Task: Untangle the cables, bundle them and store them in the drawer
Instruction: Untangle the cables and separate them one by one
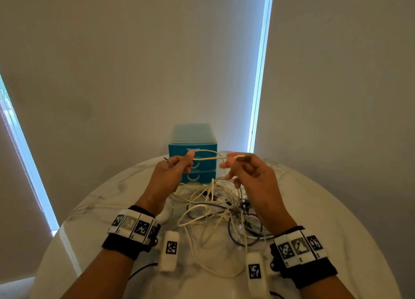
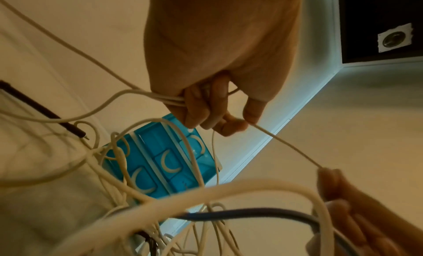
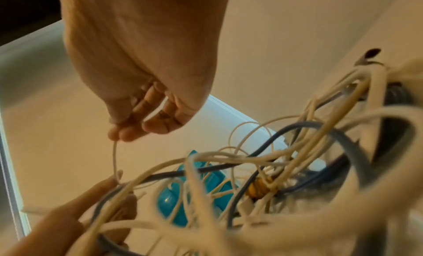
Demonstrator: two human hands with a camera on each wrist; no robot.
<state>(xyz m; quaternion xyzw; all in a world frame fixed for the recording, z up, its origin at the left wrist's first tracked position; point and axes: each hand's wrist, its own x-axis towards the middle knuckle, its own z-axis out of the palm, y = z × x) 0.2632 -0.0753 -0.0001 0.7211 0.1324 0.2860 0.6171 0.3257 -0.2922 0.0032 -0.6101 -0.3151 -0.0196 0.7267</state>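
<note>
A tangle of white and dark blue cables (image 1: 224,211) lies on the round marble table (image 1: 325,231). Both hands are raised above it, in front of the blue drawer unit (image 1: 193,150). My left hand (image 1: 177,166) grips a white cable (image 1: 206,158), with several strands folded in its curled fingers (image 2: 196,106). My right hand (image 1: 238,164) pinches the same white cable (image 3: 114,156) between thumb and fingertips (image 3: 128,133). A short span of cable runs taut between the two hands (image 2: 288,144). The drawers look closed.
The drawer unit (image 2: 160,160) stands at the table's far edge against roller blinds. A black cable (image 1: 141,270) trails off the near left edge. More white cable runs to the far right of the table (image 1: 276,166).
</note>
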